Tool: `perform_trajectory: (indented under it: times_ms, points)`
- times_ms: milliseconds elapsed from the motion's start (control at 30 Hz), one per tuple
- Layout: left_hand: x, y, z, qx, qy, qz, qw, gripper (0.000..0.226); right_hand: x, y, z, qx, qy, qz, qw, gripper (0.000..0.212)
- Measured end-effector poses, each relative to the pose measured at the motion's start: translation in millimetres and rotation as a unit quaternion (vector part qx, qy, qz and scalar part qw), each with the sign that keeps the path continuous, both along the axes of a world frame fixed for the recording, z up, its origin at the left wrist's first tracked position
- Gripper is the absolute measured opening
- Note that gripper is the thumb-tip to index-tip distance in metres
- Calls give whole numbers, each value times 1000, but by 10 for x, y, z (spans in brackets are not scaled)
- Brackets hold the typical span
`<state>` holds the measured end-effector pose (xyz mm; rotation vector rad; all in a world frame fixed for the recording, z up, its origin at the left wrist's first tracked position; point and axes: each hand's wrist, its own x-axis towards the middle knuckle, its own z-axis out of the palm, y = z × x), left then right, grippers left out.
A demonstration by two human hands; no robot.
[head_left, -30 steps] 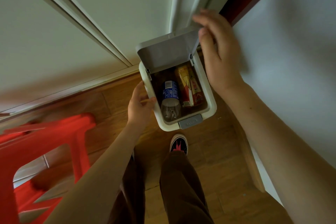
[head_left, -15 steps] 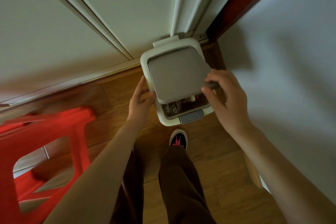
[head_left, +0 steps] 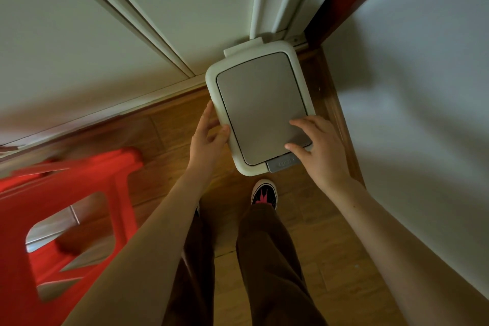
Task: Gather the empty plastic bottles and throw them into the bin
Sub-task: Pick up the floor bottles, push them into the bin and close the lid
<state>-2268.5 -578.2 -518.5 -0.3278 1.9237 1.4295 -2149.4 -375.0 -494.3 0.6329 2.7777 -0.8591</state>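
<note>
Bare skin pressing plastic: right hand (head_left: pixel 321 149) lying spread and flat, fingertips (head_left: pixel 295 122) touching the lower right corner of the grey lid (head_left: pixel 260 103), gripping nothing. Left hand (head_left: pixel 207 137) cupping loosely against the left rim of the white bin (head_left: pixel 211 82), thumb on the rim's top. Bin sitting shut at centre frame on the wooden floor (head_left: pixel 304 219), tucked into the corner against the pale wall panels (head_left: pixel 172 8). Bottles hiding from sight. Grey latch tab (head_left: pixel 280 163) poking out below the lid. Red stool (head_left: pixel 66 206) filling the lower left; patterned shoe (head_left: pixel 263 193) just below the bin.
</note>
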Motion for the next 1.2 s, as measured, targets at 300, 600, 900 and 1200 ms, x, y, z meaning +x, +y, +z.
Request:
perform_trajectory:
  times_ms: [300,600,900,1200]
  points:
    - [102,80,30,-42,25,-68,996,114,-49,54,-42,-13,-13,-30,999,74]
    - [142,125,6,-98,86,-90,987,114,-16,7,-149,-72,0,-73,995,75]
    - [137,174,50,-135,91,-106,981,114,-2,11,-165,-76,10,-69,995,76]
    - [134,132,68,-101,50,-86,990,112,-6,57,-119,-62,8,-47,997,77]
